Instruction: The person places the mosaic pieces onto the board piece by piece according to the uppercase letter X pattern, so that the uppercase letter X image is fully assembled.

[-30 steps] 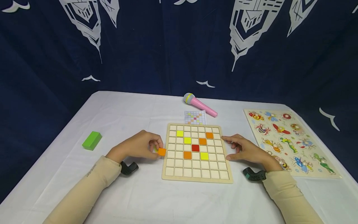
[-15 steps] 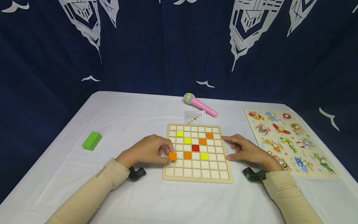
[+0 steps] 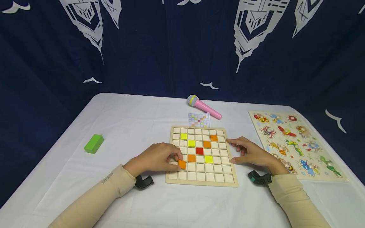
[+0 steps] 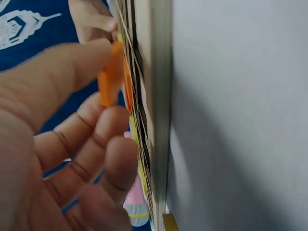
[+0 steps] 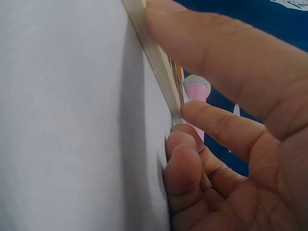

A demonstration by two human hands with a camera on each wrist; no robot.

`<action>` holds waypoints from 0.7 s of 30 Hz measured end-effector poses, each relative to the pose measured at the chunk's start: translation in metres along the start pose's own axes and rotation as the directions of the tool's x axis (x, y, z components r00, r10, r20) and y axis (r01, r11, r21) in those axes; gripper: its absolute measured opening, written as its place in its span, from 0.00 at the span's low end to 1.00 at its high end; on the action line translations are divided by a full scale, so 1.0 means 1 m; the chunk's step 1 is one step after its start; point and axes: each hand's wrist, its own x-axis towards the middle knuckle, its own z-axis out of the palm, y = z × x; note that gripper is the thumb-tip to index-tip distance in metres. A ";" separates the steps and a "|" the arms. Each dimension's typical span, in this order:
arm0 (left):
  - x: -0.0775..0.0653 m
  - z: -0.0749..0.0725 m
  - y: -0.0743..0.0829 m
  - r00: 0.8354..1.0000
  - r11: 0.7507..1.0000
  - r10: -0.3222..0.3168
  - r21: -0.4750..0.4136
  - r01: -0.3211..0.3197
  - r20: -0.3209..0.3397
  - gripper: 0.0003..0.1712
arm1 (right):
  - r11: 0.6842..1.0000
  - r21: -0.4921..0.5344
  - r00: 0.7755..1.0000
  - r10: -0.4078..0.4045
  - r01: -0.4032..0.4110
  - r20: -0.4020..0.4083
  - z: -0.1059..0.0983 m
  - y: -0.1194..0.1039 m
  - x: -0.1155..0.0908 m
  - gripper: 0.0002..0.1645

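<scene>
A wooden grid board lies on the white table. Between thumb and fingertips, my left hand pinches an orange square tile over the board's lower-left cells. In the left wrist view that tile stands tilted, close to the board's surface. My right hand touches the board's right edge with thumb and index finger; in the right wrist view its other fingers are curled at the tabletop. Set in the grid are a red tile, yellow tiles and orange tiles.
A small printed pattern card lies behind the board, beside a pink toy microphone. At the left is a green block. An insect peg puzzle lies at the right, partly under the right forearm.
From left of the board, my left hand has carried the orange tile rightward and slightly nearer, over the lower-left cells. The right hand has stayed at the board's edge.
</scene>
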 end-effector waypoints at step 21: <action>0.002 0.015 -0.013 1.000 0.989 -0.024 -0.148 0.026 0.010 0.15 | 1.000 0.013 1.000 -0.006 0.006 -0.001 0.001 0.000 0.000 0.48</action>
